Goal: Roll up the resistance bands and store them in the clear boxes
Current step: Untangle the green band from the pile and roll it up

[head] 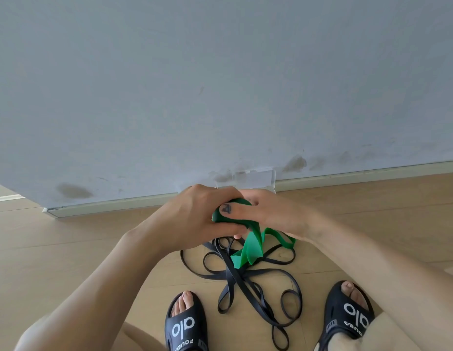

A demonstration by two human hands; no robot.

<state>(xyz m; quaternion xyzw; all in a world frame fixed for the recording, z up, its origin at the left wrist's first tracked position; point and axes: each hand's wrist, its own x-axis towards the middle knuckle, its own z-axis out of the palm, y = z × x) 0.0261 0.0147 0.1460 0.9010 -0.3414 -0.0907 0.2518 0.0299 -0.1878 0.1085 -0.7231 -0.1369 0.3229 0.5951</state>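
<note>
Clear box [256,177] by wall, contents unclear. Left hand [195,214] and right hand [266,214] both grip green band [248,247] above black bands [245,282].

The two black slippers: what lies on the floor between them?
In the head view, loops of the tangled black resistance bands lie on the wooden floor between the left slipper and the right slipper.

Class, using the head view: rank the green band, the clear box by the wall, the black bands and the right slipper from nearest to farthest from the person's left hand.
From the left hand:
1. green band, gripped in that hand.
2. clear box, just behind the hands at the wall.
3. black bands, on the floor below the hands; close to the box's rank.
4. right slipper, far lower right.
</note>
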